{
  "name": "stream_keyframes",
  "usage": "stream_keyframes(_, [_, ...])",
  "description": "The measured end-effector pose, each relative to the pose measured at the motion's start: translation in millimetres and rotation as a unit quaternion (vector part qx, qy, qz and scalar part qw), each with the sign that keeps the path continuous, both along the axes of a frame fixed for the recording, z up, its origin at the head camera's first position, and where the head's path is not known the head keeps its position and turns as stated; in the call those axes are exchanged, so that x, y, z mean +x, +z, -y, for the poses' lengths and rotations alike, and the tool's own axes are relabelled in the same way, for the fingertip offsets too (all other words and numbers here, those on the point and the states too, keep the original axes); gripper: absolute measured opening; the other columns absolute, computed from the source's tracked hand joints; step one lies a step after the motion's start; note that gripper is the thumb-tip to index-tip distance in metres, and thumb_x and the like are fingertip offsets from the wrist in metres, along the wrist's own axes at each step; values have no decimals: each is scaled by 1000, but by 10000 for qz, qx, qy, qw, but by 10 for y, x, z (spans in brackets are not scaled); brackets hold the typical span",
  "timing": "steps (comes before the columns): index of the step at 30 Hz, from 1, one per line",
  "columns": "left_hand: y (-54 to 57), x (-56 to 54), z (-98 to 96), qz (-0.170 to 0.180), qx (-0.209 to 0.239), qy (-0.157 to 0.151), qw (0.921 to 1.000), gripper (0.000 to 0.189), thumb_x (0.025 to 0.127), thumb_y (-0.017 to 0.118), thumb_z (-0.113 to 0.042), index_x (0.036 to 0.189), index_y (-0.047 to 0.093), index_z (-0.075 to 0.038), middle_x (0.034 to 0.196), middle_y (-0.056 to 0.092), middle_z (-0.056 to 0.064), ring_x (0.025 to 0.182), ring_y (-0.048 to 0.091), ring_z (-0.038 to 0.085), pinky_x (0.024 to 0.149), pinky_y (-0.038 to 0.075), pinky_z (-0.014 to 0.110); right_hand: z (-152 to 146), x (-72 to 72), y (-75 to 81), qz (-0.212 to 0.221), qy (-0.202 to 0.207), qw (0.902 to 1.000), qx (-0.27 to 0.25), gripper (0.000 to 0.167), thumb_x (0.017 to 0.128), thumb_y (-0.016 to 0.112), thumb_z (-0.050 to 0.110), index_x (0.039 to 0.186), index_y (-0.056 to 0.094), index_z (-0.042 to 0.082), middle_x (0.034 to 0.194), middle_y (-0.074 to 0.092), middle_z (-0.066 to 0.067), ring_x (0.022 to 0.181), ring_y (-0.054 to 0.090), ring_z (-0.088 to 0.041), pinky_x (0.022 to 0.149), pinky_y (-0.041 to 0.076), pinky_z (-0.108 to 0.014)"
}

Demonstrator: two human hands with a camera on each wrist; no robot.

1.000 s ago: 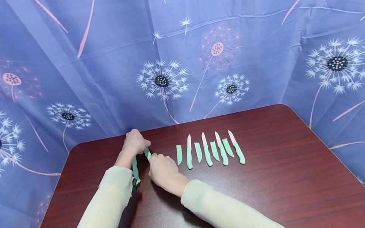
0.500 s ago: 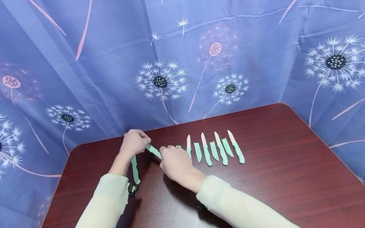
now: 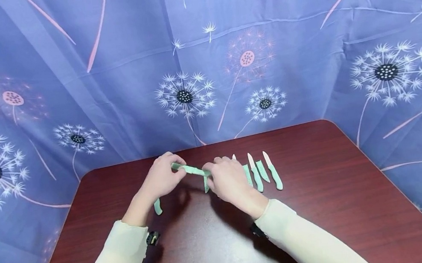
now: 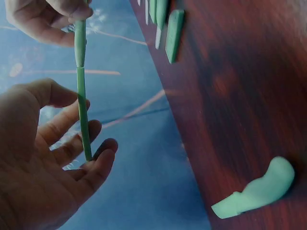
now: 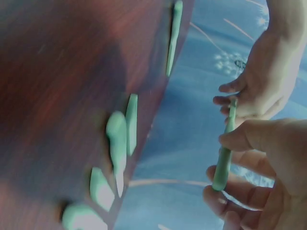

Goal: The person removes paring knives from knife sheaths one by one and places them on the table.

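Note:
Both hands hold one paring knife (image 3: 192, 170) in its mint-green sheath, raised above the table and lying nearly level. My left hand (image 3: 163, 175) pinches the sheath end between thumb and fingers; in the left wrist view the sheath (image 4: 81, 110) meets the handle (image 4: 80, 48) with no blade showing. The handle is gripped by my right hand (image 3: 231, 180), whose thumb and fingers close on it in the right wrist view. Below my left wrist lies another green-handled knife (image 4: 264, 189), covered by its sheath and partly hidden in the head view.
To the right, bare white-bladed knives (image 3: 256, 174) alternate with loose green sheaths (image 3: 263, 172) in a row. My right hand hides part of that row; one sheath (image 3: 206, 184) shows beside it. A blue dandelion-print curtain (image 3: 204, 63) hangs behind the dark red table (image 3: 338, 199).
Both hands have moved right with the sheathed knife, which has swung from steep to nearly level. The right hand now covers some of the row, and the left hand's fingers have spread more.

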State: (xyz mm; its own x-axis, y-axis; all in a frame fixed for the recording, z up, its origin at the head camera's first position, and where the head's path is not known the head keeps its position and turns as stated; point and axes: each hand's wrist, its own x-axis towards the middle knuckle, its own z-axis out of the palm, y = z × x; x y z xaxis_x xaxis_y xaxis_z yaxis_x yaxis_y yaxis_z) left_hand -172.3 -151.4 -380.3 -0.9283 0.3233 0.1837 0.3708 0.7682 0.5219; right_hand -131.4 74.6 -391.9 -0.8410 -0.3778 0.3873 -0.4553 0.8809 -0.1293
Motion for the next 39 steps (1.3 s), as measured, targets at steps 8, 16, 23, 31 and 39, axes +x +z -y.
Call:
stream_keyframes(8, [-14,258,-124,-1175,-445,-496,9908,22,86,84,-20,106,79,-15,101,67,-6,96,56,22,78,48,39,-322,66,21,-535,598,9967,-84,27,83,82,16,109,80,21,84,63,3,77,60,-25,63,42,-40])
stream_keyframes(16, [-80,444,-247,-2346,-679,-915,9654,26,82,94,-20,101,78,-13,97,64,-4,90,54,24,83,48,37,-556,179,20,-904,1097,9898,-33,32,79,84,12,109,81,22,83,59,3,78,55,-25,71,48,-45])
stream_keyframes(23, [-79,611,-361,-2551,-728,-919,9598,28,80,95,-17,102,77,-14,95,63,-5,86,51,21,77,47,35,-708,256,20,-1025,1306,9861,-59,35,77,88,12,110,80,22,87,61,3,79,54,-23,75,50,-42])
stream_keyframes(31, [-133,719,-456,-2613,-826,-907,9574,28,82,93,-17,105,79,-12,95,63,-3,84,51,22,74,47,33,-823,292,-2,-1123,1561,9813,-32,35,76,87,9,109,79,21,87,61,2,75,52,-22,65,43,-34])
stream_keyframes(39, [-219,788,-541,-2645,-753,-878,9574,26,83,92,-16,105,77,-13,95,62,-3,82,51,23,72,47,34,-892,319,-38,-1137,1759,9778,53,33,79,82,9,110,78,18,95,65,0,89,62,-24,77,52,-38])
